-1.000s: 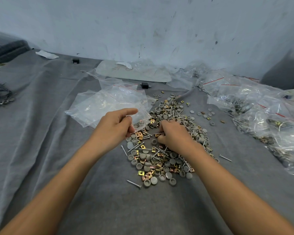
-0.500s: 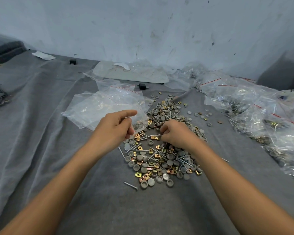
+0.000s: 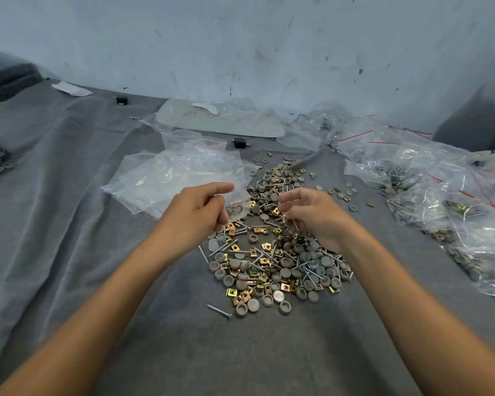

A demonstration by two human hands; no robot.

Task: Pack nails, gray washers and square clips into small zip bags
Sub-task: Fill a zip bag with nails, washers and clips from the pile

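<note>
The cloth-covered bench carries filled bags at the right, spare bags at the left and a pile of nails, washers and clips between. Over the pile, the left grip pinches a small bag with washers inside. The right grip pinches what looks like a nail, hanging point-down. The bag lies just left of it, apart.
</note>
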